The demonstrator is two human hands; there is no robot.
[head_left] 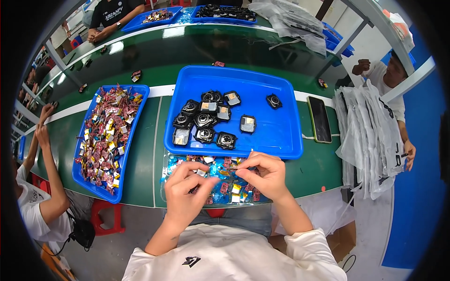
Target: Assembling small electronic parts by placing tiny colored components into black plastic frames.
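Note:
My left hand (186,189) is bent above a flat blue shiny tray or sheet (216,193), thumb and fingers curled together around something dark, mostly hidden. Between the thumb and forefinger of my right hand (266,177) is a small circuit board (230,168), its end pointing toward the left hand. Small reddish boards and white-and-yellow battery cells (236,189) lie under both hands. Just beyond them stands a large blue tray (276,136). Several black watch cases (205,120) sit in it, mostly at its left, some round-faced, some showing a grey square side.
At left, a narrower blue tray (136,140) is heaped with wired boards and cells (105,140). A phone (319,119) lies right of the large tray, beside stacked clear plastic bags (368,140). Loose pieces rest on the green belt (159,56). Other people sit left, right and across.

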